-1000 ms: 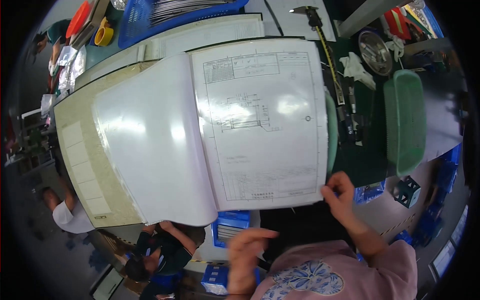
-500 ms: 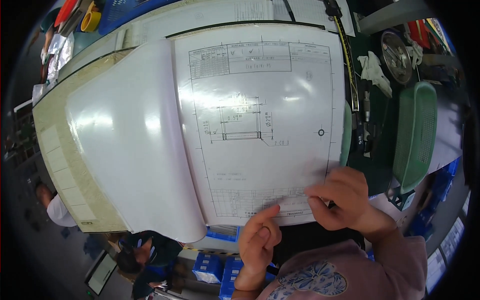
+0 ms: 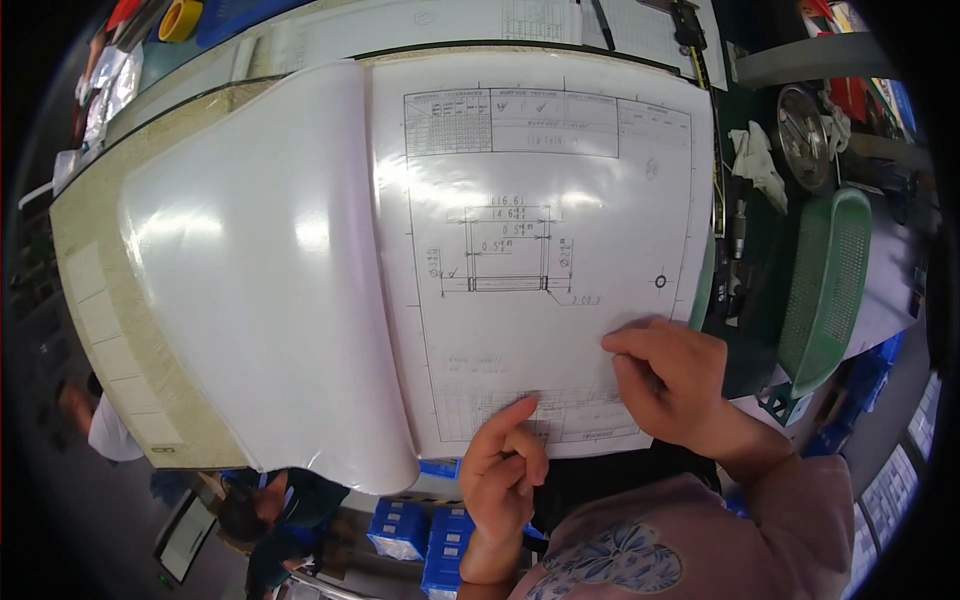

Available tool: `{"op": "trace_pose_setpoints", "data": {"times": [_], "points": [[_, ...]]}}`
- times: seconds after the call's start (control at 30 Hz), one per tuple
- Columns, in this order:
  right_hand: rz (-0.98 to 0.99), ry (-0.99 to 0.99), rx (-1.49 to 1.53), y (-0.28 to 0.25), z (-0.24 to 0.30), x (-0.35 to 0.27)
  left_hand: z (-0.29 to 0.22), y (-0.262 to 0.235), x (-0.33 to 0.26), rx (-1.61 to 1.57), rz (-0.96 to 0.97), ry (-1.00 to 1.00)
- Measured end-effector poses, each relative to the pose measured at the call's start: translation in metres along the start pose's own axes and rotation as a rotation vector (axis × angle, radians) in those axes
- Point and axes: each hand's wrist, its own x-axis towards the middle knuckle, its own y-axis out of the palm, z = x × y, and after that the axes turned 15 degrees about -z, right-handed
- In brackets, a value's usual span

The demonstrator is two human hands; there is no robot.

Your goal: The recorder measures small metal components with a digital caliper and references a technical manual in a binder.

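While both hands worked the lower edge of the open drawing book, the following was noted.

Item: a large bound book of technical drawings (image 3: 540,250) lay open on the workbench (image 3: 90,290), its right page showing a line drawing with a title block; the left side was a curled stack of glossy turned sheets (image 3: 260,270).

Right hand: the right hand (image 3: 665,375) rested on the lower right corner of the drawing page, fingers curled and pressed together as if pinching the sheet edge; the exact grip could not be confirmed.

Left hand: the left hand (image 3: 505,465) sat at the bottom edge of the page, index finger extended onto the paper, other fingers folded, holding nothing that could be seen.

Handling: judged thin, light, flexible and glossy, so likely slippery and prone to creasing or tearing; best taken at a free corner or the lower edge, away from the binding.

Surroundings: a green mesh basket (image 3: 825,290), a crumpled white cloth (image 3: 755,160) and a round metal part (image 3: 800,120) stood to the right; a yellow tape roll (image 3: 180,18) lay at upper left.

Obscured: fingertips under the right hand hidden; small print too fine to make out; glare washed the turned sheets; the bench's far right was cut off by the lens rim.
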Motion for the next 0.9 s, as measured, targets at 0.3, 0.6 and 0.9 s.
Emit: {"op": "trace_pose_setpoints", "data": {"times": [0.3, 0.6, 0.9], "points": [[-0.011, -0.253, -0.054, 0.011, 0.003, 0.035, -0.002, -0.005, 0.0, -0.117, 0.017, -0.094], [0.13, -0.199, -0.091, 0.022, 0.023, 0.032, 0.002, -0.007, 0.0, -0.167, 0.083, -0.114], [0.145, -0.283, 0.141, 0.006, 0.024, -0.01, 0.013, -0.006, -0.012, -0.326, 0.106, -0.104]]}}
